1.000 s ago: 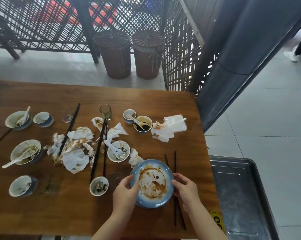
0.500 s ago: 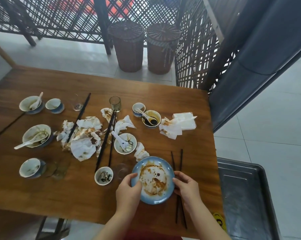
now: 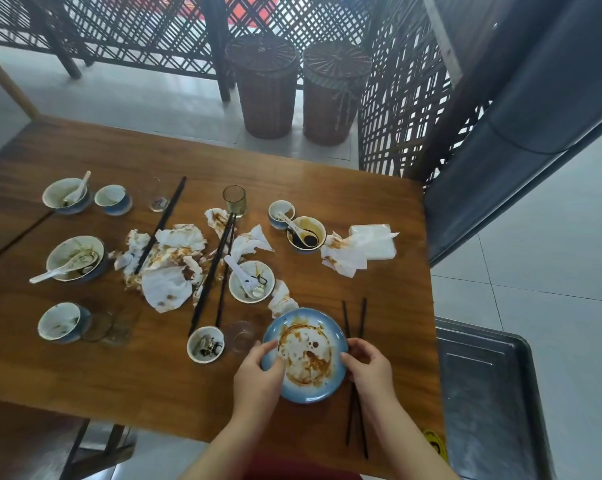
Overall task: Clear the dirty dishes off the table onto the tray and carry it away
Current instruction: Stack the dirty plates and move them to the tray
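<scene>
Our left hand (image 3: 258, 372) and right hand (image 3: 370, 370) clamp opposite rims of the sauce-smeared plate (image 3: 306, 358) near the right front corner of the table (image 3: 389, 323). Tilting it on the lift could spill sauce, and our right wrist could drag the chopsticks (image 3: 345, 323) beneath it. The tray (image 3: 483, 393) waits just past the right edge, bare wood between.

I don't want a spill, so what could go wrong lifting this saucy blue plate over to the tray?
Tilting the sauce-smeared blue plate could drip on the table. The black chopsticks under your right hand could get swept off the edge. The clear glass beside your left hand could tip.
</scene>
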Demonstrator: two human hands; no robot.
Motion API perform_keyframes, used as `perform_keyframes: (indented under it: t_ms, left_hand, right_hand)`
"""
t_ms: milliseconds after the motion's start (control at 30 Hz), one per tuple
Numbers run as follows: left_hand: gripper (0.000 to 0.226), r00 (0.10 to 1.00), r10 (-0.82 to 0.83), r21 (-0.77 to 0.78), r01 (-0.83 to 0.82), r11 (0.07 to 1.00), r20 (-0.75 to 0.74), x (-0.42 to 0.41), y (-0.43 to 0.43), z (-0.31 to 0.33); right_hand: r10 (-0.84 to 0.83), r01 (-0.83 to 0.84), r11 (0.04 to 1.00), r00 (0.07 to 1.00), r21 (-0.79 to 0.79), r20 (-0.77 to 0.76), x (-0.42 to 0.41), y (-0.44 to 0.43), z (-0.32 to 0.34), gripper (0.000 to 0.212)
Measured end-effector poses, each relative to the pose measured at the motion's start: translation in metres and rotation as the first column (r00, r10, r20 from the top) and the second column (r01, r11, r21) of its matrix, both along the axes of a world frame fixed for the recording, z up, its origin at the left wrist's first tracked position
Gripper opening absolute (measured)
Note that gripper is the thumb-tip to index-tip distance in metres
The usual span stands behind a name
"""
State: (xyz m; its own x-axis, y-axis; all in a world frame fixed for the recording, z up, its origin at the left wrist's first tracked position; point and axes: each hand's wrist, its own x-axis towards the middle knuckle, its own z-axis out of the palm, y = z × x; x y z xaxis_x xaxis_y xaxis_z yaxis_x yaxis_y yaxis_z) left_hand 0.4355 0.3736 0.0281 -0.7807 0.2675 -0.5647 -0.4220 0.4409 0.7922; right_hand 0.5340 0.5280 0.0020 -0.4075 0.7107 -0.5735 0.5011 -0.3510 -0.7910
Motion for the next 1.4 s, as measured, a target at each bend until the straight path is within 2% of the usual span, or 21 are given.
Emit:
perform_keyframes:
  t_ms: [167, 300, 367, 500, 833, 1067, 1267, 1400]
  left_hand:
    - [0.05, 0.999, 0.031, 0.058, -0.033, 0.998, 0.044, -0.003, -0.001, 0.005]
    - [0.053, 0.997, 0.012, 0.074, -0.017, 0.997, 0.07, -0.002, -0.002, 0.002]
    - [0.052, 0.996, 0.038, 0.054, -0.042, 0.998, 0.079, -0.001, -0.005, -0.004]
    - [0.051, 0.984, 0.109, -0.001, -0.11, 0.994, 0.143, 0.0, -0.011, -0.015]
    - [0.048, 0.909, 0.199, 0.01, -0.218, 0.976, 0.365, -0.017, -0.004, -0.019]
    - [0.043, 0.879, 0.219, -0.033, -0.226, 0.974, 0.423, -0.02, -0.002, -0.023]
    - [0.041, 0.864, 0.206, -0.031, -0.217, 0.976, 0.46, -0.016, -0.004, -0.016]
    - [0.036, 0.863, 0.172, -0.001, -0.195, 0.981, 0.475, -0.017, -0.002, -0.004]
  right_hand:
    - [0.069, -0.07, 0.996, 0.997, 0.052, 0.026, -0.003, 0.0, 0.002, 0.021]
    - [0.098, -0.103, 0.991, 0.993, 0.086, 0.066, -0.006, -0.004, 0.001, 0.042]
    - [0.115, -0.128, 0.986, 0.987, 0.108, 0.114, -0.006, -0.005, -0.001, 0.045]
    - [0.147, -0.159, 0.984, 0.979, 0.079, 0.14, -0.006, -0.005, -0.001, 0.044]
    - [0.219, -0.221, 0.975, 0.951, -0.015, 0.218, -0.015, 0.013, 0.0, 0.043]
    - [0.115, -0.077, 0.95, 0.987, -0.304, 0.108, -0.015, 0.023, 0.004, 0.038]
    - [0.112, -0.08, 0.945, 0.99, -0.317, 0.084, -0.001, 0.024, -0.004, 0.038]
    - [-0.048, 0.05, 0.947, 0.999, -0.317, 0.013, 0.004, 0.018, -0.004, 0.027]
